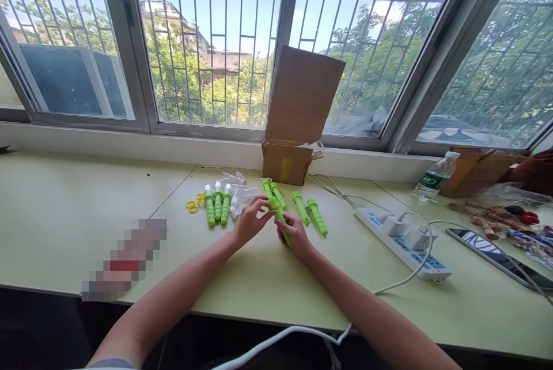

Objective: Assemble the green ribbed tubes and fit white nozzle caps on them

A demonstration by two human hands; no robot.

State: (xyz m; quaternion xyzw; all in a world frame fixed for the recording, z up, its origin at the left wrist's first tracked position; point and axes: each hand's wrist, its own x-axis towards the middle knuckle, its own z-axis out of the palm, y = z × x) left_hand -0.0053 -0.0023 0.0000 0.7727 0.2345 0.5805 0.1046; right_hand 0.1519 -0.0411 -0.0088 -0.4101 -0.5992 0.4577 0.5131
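Note:
A green ridged plastic tube [283, 231] is in both my hands above the table, tilted with its wider end toward the upper left. My right hand [296, 236] is closed around its lower part. With its fingers curled at the wide end, my left hand [251, 221] pinches the tube there. Three similar green tubes with white tops [218, 206] lie side by side to the left. Several more without white tops lie beyond and to the right, among them one green tube [317, 217]. Clear plastic pieces [235, 200] lie partly behind my left hand.
Yellow scissors [195, 203] lie left of the tubes. An open cardboard box [287, 162] stands against the window sill. To the right are a power strip [404, 243] with plugs and cables, a phone [496, 257], a water bottle [436, 177] and assorted small items.

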